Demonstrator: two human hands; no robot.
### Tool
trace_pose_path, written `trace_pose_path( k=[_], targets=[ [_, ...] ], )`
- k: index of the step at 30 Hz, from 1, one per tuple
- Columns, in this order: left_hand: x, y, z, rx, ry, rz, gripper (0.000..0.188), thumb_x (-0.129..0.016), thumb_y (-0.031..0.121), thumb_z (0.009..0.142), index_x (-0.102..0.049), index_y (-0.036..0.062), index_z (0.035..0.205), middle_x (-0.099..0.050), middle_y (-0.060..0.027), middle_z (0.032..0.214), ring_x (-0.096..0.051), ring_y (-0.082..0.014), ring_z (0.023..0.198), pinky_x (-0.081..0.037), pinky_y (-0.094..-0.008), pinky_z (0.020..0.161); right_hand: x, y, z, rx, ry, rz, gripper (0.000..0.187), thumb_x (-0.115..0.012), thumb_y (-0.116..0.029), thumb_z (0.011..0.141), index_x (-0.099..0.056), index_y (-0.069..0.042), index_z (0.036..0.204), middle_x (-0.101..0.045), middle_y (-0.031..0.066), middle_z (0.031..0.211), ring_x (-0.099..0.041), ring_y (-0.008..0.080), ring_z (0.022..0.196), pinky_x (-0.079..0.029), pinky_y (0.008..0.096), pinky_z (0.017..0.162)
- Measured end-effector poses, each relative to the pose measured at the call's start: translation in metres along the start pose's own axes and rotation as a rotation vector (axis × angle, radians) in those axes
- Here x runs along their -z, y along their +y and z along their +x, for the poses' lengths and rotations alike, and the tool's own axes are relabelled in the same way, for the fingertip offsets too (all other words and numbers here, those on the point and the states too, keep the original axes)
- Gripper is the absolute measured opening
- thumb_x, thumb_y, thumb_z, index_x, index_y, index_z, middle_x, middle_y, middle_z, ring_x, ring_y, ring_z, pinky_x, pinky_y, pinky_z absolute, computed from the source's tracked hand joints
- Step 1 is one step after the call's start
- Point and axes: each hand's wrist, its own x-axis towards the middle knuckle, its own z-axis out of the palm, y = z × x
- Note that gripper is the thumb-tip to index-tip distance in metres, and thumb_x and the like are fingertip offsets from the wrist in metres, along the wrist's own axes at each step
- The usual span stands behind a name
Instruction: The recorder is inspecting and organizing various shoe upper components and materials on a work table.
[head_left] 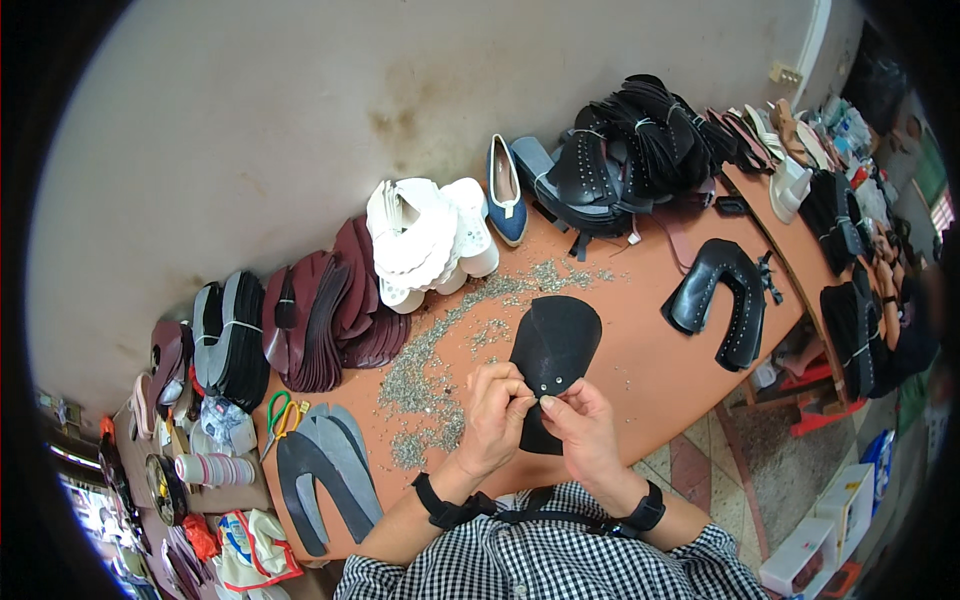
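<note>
Both hands meet at table edge, centre-low in view, on a black shoe upper piece [553, 352]. Left hand [497, 412] pinches its lower left edge, fingers curled tight on the material. Right hand [582, 428] grips lower right part, thumb & forefinger closed narrow, just below two small metal studs [548, 383] set in the piece. Fingertips of both hands nearly touching. Piece lies partly on the orange table [640, 370], top end pointing away from person, lower end over the edge betw. the hands.

Left of the hands: loose scatter of small metal studs [440, 370] across the table. Further left, grey strap cutouts [335, 470] w/ green-handled scissors [280, 415] beside. Along the wall: dark red sole stacks [330, 315], white sole stack [425, 235], a blue flat shoe [506, 190], black upper bundles [625, 150]. Right: finished black studded upper [725, 295], well apart.
</note>
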Motion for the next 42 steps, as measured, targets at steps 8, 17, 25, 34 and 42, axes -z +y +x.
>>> trace_pose_path(
  k=[8, 17, 25, 34, 42],
  targets=[
    [-0.015, 0.008, 0.002, 0.15, 0.021, -0.151, 0.02, -0.059, 0.0, 0.076, -0.048, 0.0013, 0.093, -0.045, -0.0149, 0.111, -0.048, -0.0249, 0.102, -0.038, -0.0321, 0.089, 0.007, 0.0, -0.003, 0.276, 0.011, -0.221, 0.008, -0.054, 0.002, 0.083, -0.055, -0.004, 0.087, -0.059, 0.0011, 0.079, -0.05, 0.0028, 0.059, -0.038, 0.0156, 0.05],
    [-0.025, 0.007, 0.007, 0.609, -0.05, -0.845, 0.046, -0.059, 0.003, 0.079, -0.034, -0.0029, 0.117, -0.053, -0.0147, 0.108, -0.053, -0.0183, 0.1, -0.044, -0.0299, 0.084, 0.013, -0.003, -0.007, 0.314, 0.085, -0.352, 0.006, -0.055, -0.002, 0.084, -0.055, -0.005, 0.09, -0.058, -0.0004, 0.081, -0.048, 0.0021, 0.064, -0.038, 0.015, 0.054],
    [-0.029, -0.005, 0.002, 0.445, 0.018, -0.464, 0.038, -0.059, 0.009, 0.08, -0.039, -0.003, 0.11, -0.058, -0.02, 0.091, -0.061, -0.0266, 0.084, -0.048, -0.0329, 0.072, 0.014, 0.009, 0.005, 0.239, 0.132, -0.203, 0.006, -0.057, -0.005, 0.084, -0.055, -0.005, 0.09, -0.056, -0.001, 0.078, -0.047, 0.0039, 0.062, -0.038, 0.0163, 0.053],
    [-0.03, -0.031, -0.001, 0.44, -0.017, -0.346, 0.036, -0.055, 0.011, 0.084, -0.039, -0.0003, 0.113, -0.057, -0.0185, 0.091, -0.059, -0.0281, 0.083, -0.046, -0.0343, 0.073, 0.025, 0.023, 0.023, 0.059, 0.014, -0.088, 0.019, -0.054, -0.001, 0.084, -0.054, -0.005, 0.102, -0.059, 0.0034, 0.098, -0.056, 0.011, 0.089, -0.045, 0.0258, 0.082],
    [0.055, -0.154, -0.045, 0.737, 0.241, -0.525, 0.016, -0.055, 0.008, 0.084, -0.057, 0.0034, 0.099, -0.058, -0.0006, 0.087, -0.053, -0.0094, 0.072, -0.045, -0.0249, 0.067, 0.046, 0.005, 0.034, 0.068, 0.179, 0.05, 0.032, -0.047, 0.001, 0.078, -0.049, -0.005, 0.109, -0.055, 0.0028, 0.108, -0.053, 0.0158, 0.099, -0.042, 0.0318, 0.09]
  ],
)
